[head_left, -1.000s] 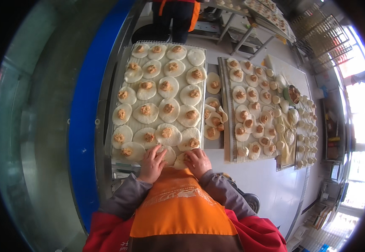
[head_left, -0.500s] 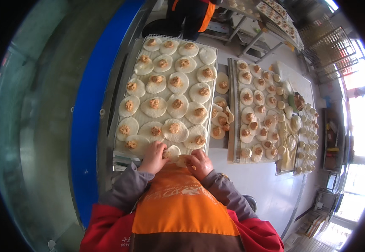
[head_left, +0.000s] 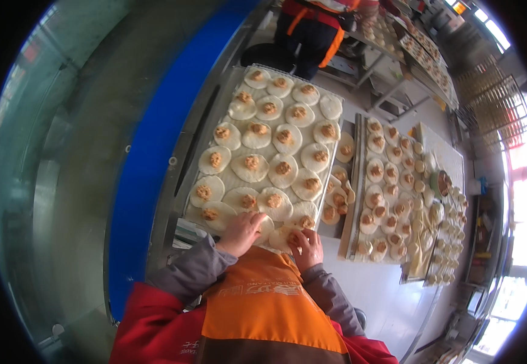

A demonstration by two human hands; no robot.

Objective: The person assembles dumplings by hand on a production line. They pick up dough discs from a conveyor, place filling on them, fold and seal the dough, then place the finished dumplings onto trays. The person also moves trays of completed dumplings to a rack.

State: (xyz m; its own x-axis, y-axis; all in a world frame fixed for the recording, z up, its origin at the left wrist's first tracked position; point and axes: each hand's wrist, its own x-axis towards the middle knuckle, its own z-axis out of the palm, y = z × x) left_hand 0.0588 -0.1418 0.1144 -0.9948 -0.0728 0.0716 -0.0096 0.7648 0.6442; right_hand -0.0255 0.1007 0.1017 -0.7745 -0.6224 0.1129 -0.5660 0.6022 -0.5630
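Note:
My left hand (head_left: 243, 234) rests at the near edge of a tray (head_left: 230, 177) full of flat white dough rounds. Its fingers are bent and close together on the edge of one dough round (head_left: 266, 229); part of that piece is hidden under them. My right hand (head_left: 309, 249) has its fingers curled at the right side of a second dough round (head_left: 280, 238), close to some reddish-brown filling. Several rows of rounds lie beyond, most with a lump of filling (head_left: 251, 161) in the middle. A plain round (head_left: 331, 108) sits in the far right corner.
To the right stands another tray (head_left: 353, 200) with filled rounds and small dough pieces, near a bowl of filling (head_left: 443, 182). Filled rounds (head_left: 331, 212) overlap between the trays. A blue strip (head_left: 154, 145) runs along the left. A person (head_left: 312, 30) stands beyond the tray.
The view has swung, so the trays appear farther right and lower. My right hand has brought the second dough round down onto the tray's near edge; the round now lies flatter.

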